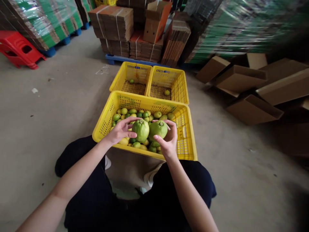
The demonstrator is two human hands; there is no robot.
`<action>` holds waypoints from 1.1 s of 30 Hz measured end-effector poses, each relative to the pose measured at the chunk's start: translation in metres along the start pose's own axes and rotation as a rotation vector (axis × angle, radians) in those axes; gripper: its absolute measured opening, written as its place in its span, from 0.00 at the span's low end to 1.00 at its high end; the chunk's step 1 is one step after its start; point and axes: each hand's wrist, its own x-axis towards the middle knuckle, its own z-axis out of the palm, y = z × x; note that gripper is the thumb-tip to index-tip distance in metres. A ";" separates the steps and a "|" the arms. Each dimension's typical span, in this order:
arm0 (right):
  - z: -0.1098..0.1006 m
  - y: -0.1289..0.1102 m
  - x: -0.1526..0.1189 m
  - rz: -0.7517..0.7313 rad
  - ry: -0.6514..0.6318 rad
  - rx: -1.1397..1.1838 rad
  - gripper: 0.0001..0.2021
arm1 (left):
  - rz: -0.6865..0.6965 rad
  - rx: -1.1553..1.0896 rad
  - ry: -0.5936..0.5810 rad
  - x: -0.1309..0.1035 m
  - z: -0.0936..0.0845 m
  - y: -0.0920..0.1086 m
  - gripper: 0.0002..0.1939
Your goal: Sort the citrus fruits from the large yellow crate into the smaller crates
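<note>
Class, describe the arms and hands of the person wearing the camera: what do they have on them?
The left hand and right hand are ungloved, with slim fingers. Both forearms are bare and slender, with no sleeves in view. No watch or bracelet shows at either wrist, and no clear markings can be made out.

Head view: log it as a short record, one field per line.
Left hand: holds a green fruit
Right hand: holds a second green fruit
Front crate: yellow, below both hands, with mixed fruit inside
Back left crate: yellow, one small fruit seen
Back right crate: yellow, one lone fruit seen
Far left: red stool
Right: cardboard boxes
</note>
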 end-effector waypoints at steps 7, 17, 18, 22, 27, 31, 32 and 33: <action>-0.009 0.002 0.001 -0.264 -0.004 -0.187 0.29 | 0.142 0.231 -0.035 -0.004 -0.001 0.007 0.30; 0.003 0.004 0.003 0.291 0.014 0.188 0.23 | -0.171 -0.268 0.181 0.004 -0.002 -0.011 0.22; 0.004 0.005 0.004 0.350 0.005 0.229 0.22 | -0.202 -0.321 0.181 0.005 -0.001 -0.010 0.22; 0.007 0.014 0.002 0.472 -0.041 0.256 0.23 | -0.255 -0.408 0.187 0.005 0.004 -0.008 0.22; 0.013 0.025 -0.004 0.530 0.025 0.251 0.22 | -0.276 -0.367 0.265 0.003 0.010 -0.015 0.19; 0.014 0.029 -0.002 0.541 0.194 0.327 0.19 | -0.250 -0.452 0.332 0.006 0.012 -0.020 0.19; 0.013 0.029 -0.001 0.545 0.230 0.350 0.18 | -0.245 -0.474 0.351 0.006 0.012 -0.020 0.18; 0.012 0.030 0.000 0.555 0.256 0.376 0.17 | -0.243 -0.492 0.367 0.007 0.012 -0.021 0.18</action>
